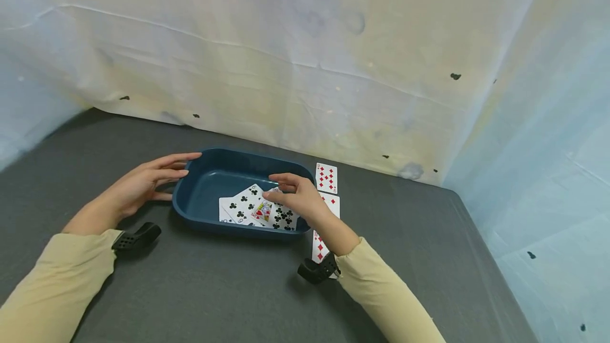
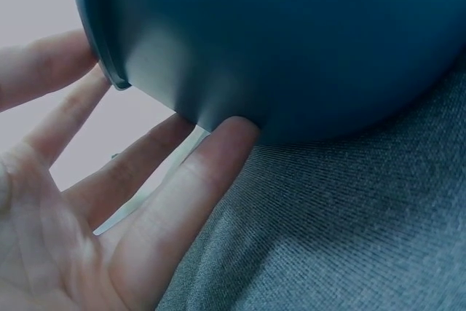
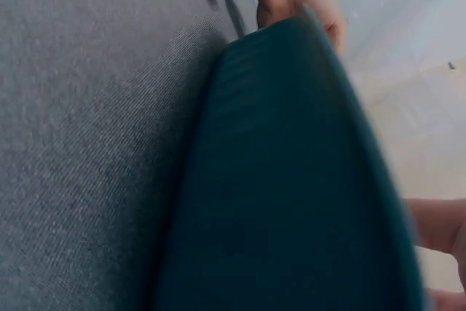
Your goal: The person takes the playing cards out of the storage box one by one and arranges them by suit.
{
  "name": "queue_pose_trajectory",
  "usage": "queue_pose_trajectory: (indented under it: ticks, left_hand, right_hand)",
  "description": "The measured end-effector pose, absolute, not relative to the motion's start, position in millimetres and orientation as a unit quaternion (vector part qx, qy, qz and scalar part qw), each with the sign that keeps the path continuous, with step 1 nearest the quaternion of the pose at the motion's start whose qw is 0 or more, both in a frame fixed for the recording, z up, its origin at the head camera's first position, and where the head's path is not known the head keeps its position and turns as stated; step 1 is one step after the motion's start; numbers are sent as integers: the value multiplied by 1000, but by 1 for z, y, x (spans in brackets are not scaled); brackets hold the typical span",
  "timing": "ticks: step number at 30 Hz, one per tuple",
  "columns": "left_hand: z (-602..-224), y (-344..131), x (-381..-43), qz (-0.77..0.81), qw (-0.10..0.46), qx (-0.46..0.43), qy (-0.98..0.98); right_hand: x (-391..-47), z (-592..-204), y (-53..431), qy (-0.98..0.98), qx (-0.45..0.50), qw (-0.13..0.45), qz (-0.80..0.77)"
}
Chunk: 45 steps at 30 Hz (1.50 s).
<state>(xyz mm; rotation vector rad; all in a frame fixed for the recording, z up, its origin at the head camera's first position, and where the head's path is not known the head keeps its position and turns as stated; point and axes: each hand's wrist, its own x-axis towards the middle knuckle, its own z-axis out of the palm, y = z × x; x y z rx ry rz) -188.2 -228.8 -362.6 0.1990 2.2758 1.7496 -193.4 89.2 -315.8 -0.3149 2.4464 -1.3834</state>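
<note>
In the head view, a dark blue tray (image 1: 205,216) with rounded corners holds several loose playing cards (image 1: 243,206) at its right half. Clubs and a red face card (image 1: 263,210) show among them, partly overlapping. My left hand (image 1: 143,184) touches the tray's left end with spread fingers. The left wrist view shows its fingertips (image 2: 237,129) against the outer wall. Over the tray's right end hovers my right hand (image 1: 300,199), its thumb and forefinger apart above the cards, with nothing visible between them. In the right wrist view the tray wall (image 3: 284,165) partly hides the right fingers.
Right of the tray lies a column of diamond cards, with a nine of diamonds (image 1: 326,179) at the far end; the right arm partly covers the nearer cards (image 1: 319,247). A pale curtain (image 1: 286,68) stands behind the grey table (image 1: 214,290).
</note>
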Motion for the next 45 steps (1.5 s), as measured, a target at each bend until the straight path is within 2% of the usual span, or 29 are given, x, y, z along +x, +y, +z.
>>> queue_pose_trajectory:
  ticks: [7, 16, 20, 30, 34, 41, 45]
  left_hand:
    - [-360, -225, -188, 609, 134, 71, 778]
    - [-361, -219, -190, 610, 137, 71, 777]
    - [-362, -217, -191, 609, 137, 70, 778]
    - [-360, -221, -190, 608, 137, 72, 779]
    - [-360, -222, -189, 606, 136, 71, 781]
    - [-362, -221, -191, 603, 137, 70, 782]
    - [-363, -220, -192, 604, 140, 73, 781]
  right_hand:
    - [-200, -325, 86, 879, -133, 153, -432]
    - [-199, -329, 82, 952, -162, 161, -203]
    - [-198, -330, 81, 960, -169, 151, -162]
    - [-195, -324, 90, 904, -203, 112, -360]
    - [-194, -324, 93, 884, -216, 125, -396]
    - [-193, -322, 97, 856, -261, 184, -407]
    - [-194, -318, 105, 839, -252, 169, -451]
